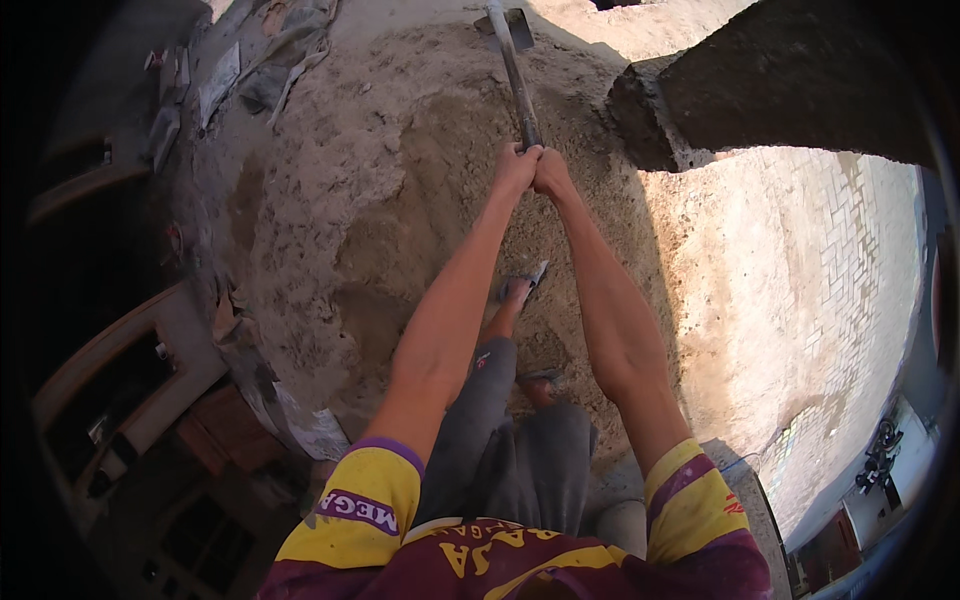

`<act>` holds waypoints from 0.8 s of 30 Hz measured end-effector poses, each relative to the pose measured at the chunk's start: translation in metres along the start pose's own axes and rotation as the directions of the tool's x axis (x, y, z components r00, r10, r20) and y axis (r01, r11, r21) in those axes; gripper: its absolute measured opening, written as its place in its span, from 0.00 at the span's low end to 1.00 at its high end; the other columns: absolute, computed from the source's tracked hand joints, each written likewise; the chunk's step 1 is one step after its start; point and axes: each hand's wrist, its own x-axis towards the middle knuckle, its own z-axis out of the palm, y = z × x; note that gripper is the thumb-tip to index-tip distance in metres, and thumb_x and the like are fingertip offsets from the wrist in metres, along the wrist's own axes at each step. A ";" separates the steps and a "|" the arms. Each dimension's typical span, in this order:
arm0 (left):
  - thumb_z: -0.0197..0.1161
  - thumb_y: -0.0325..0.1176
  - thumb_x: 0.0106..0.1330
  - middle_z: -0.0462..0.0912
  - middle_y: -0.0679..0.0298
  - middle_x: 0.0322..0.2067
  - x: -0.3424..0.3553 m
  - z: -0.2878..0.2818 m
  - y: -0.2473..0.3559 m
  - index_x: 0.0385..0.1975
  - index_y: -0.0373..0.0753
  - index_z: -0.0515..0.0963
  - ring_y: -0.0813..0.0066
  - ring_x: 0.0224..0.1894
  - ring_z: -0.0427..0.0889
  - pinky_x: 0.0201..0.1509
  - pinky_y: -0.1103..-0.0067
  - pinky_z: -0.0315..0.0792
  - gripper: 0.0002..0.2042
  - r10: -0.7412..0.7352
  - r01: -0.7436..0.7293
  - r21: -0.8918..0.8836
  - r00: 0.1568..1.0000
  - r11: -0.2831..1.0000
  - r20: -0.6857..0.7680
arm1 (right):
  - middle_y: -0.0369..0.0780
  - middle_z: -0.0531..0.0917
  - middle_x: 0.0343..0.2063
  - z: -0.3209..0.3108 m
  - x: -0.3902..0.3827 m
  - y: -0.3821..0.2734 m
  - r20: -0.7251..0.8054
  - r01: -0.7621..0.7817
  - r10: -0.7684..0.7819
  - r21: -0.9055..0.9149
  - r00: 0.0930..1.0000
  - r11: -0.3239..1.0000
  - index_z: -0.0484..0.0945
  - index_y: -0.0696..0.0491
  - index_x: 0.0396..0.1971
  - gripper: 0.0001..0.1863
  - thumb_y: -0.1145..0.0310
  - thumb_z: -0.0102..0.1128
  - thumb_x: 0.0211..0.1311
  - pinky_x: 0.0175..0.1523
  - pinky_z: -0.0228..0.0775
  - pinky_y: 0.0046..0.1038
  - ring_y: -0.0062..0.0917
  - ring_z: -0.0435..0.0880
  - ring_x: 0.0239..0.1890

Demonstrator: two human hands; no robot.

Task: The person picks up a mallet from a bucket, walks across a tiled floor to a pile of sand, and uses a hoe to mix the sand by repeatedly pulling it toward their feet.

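Gripping the long handle of a hoe [516, 75] at its near end, the left hand [514, 168] and right hand [551, 172] close around it side by side, its blade resting far out on the sand pile [400, 180]. Sandalled feet [522, 285] stand on loose sand; a hard pull could likely slide the footing or bring the blade toward the toes.

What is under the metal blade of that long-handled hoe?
The grey metal blade rests on the heap of brownish sand. Both hands, left and right, grip the long handle. What lies beneath the sand is covered.
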 end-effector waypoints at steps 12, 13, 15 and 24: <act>0.66 0.48 0.69 0.78 0.65 0.21 -0.128 0.121 -0.172 0.26 0.39 0.77 0.75 0.20 0.77 0.28 0.73 0.75 0.18 -0.465 0.515 -0.426 0.856 0.743 0.224 | 0.60 0.85 0.37 -0.047 -0.434 0.112 -0.025 -0.469 0.470 0.029 0.882 0.883 0.75 0.67 0.47 0.29 0.58 0.68 0.55 0.49 0.75 0.46 0.53 0.86 0.45; 0.66 0.48 0.70 0.77 0.64 0.19 -0.140 0.129 -0.199 0.23 0.40 0.76 0.74 0.19 0.75 0.27 0.73 0.74 0.19 -0.515 0.580 -0.395 0.814 0.712 0.267 | 0.60 0.85 0.38 -0.051 -0.488 0.118 -0.017 -0.514 0.514 0.028 0.857 0.857 0.75 0.66 0.47 0.28 0.59 0.69 0.55 0.49 0.76 0.45 0.54 0.86 0.45; 0.65 0.49 0.71 0.74 0.60 0.15 -0.187 0.136 -0.286 0.16 0.41 0.72 0.69 0.17 0.74 0.28 0.72 0.73 0.24 -0.666 0.705 -0.246 0.709 0.665 0.232 | 0.59 0.85 0.38 -0.055 -0.591 0.123 0.040 -0.576 0.575 0.015 0.817 0.817 0.74 0.64 0.47 0.27 0.60 0.70 0.55 0.49 0.76 0.45 0.54 0.86 0.45; 0.70 0.41 0.63 0.69 0.63 0.18 -0.501 0.162 -0.355 0.22 0.42 0.69 0.69 0.19 0.75 0.26 0.68 0.74 0.17 -0.914 0.948 -0.032 0.314 0.317 0.258 | 0.59 0.85 0.34 -0.003 -0.922 0.155 -0.051 -0.750 0.748 -0.042 0.661 0.660 0.72 0.63 0.48 0.28 0.65 0.74 0.52 0.44 0.76 0.45 0.57 0.86 0.42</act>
